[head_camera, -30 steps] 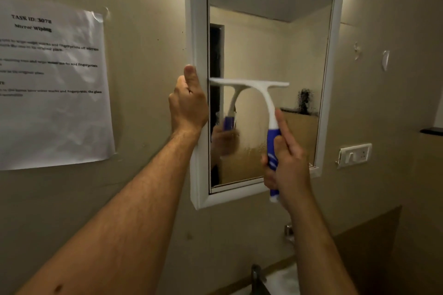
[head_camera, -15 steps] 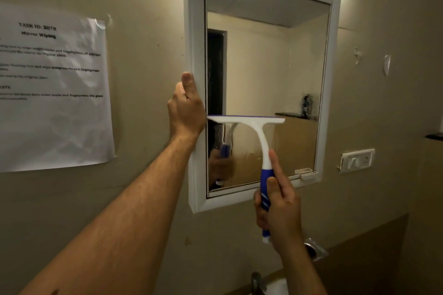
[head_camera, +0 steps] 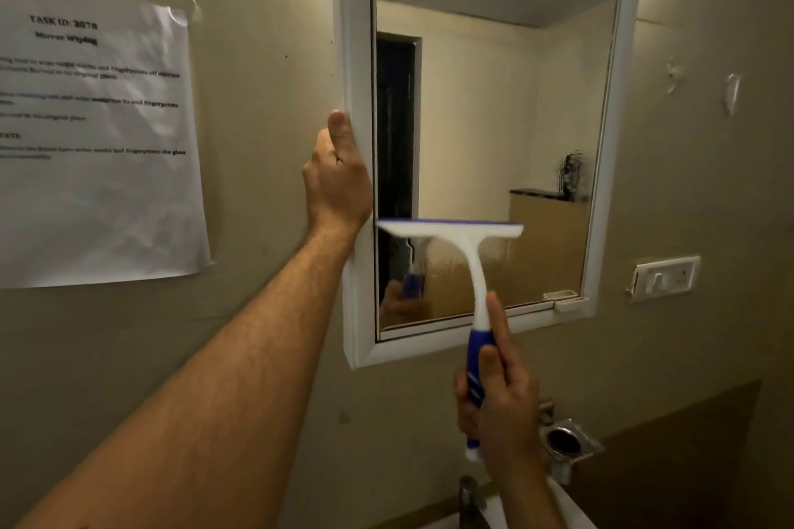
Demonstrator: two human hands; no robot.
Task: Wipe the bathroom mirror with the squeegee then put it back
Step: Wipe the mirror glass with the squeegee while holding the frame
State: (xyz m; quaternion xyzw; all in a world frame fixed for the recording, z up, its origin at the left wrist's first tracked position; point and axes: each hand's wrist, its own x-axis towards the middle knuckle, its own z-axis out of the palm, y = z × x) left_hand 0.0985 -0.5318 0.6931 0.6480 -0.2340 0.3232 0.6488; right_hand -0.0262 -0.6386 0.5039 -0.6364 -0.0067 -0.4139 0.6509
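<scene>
A white-framed bathroom mirror (head_camera: pixel 494 107) hangs on the beige wall. My left hand (head_camera: pixel 337 178) grips the left side of its frame (head_camera: pixel 354 56). My right hand (head_camera: pixel 500 408) is closed around the blue handle of a white squeegee (head_camera: pixel 455 234). The squeegee's blade lies flat across the lower left part of the glass, its neck running down to the handle below the frame's bottom edge. Below the blade the glass looks hazy; above it the reflection is clear. A small smudge sits at the mirror's right side.
A printed task sheet (head_camera: pixel 94 142) is taped to the wall on the left. A white switch plate (head_camera: pixel 664 277) sits right of the mirror, two small hooks (head_camera: pixel 730 92) above it. A metal holder (head_camera: pixel 567 445) and a tap (head_camera: pixel 468 494) over the basin are below.
The squeegee has slid down the glass from mid-height to the lower part, my right hand dropping below the frame. My left hand has stayed on the frame.
</scene>
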